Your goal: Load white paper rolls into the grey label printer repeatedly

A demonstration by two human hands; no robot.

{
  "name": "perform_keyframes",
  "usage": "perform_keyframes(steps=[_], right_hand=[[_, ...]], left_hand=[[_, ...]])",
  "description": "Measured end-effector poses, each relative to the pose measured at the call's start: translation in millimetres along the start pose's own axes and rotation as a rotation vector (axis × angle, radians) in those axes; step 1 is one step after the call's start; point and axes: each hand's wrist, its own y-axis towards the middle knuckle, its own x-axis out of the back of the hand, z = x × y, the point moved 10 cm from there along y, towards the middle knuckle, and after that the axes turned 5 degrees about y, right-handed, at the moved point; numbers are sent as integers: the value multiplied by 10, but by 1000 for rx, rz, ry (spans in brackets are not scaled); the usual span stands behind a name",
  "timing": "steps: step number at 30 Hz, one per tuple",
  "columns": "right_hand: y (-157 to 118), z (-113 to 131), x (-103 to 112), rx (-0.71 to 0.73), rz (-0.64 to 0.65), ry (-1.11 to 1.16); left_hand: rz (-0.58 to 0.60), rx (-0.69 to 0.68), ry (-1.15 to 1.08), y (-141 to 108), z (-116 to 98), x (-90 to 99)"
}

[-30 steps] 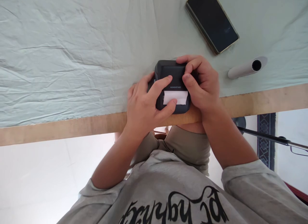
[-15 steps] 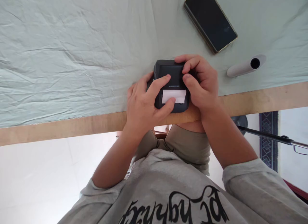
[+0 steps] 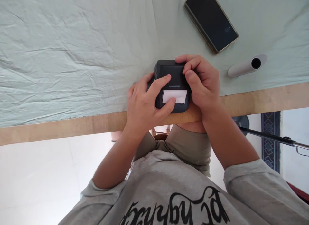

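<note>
Showing a dark printer (image 3: 172,70) between left hand (image 3: 142,102) and right hand (image 3: 206,86), at the near edge of the table (image 3: 65,125), with long axis directed away from the body. Bearing, on the near part of its top, a white paper slip (image 3: 170,93), laid crosswise, roughly parallel to that edge. Reached from the left, the left hand being nearer: with thumb tip on the slip and forefinger farther up on the casing. Parted moderately at thumb and forefinger, yet holding the printer along its left side with the other fingers, partly hidden. Curled around the far right corner, on the opposite side: the right hand, also holding the printer, with thumb close to the bent fingers; impossible to tell whether touching them. Beyond and to the right, a phone (image 3: 212,22), tilted; farther right, a white tube (image 3: 241,68).
</note>
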Motion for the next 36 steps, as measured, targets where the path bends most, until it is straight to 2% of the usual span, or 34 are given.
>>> perform_keyframes(steps=[36], right_hand=[[43, 44, 30, 74, 8, -64]], left_hand=[[52, 17, 1, 7, 3, -64]])
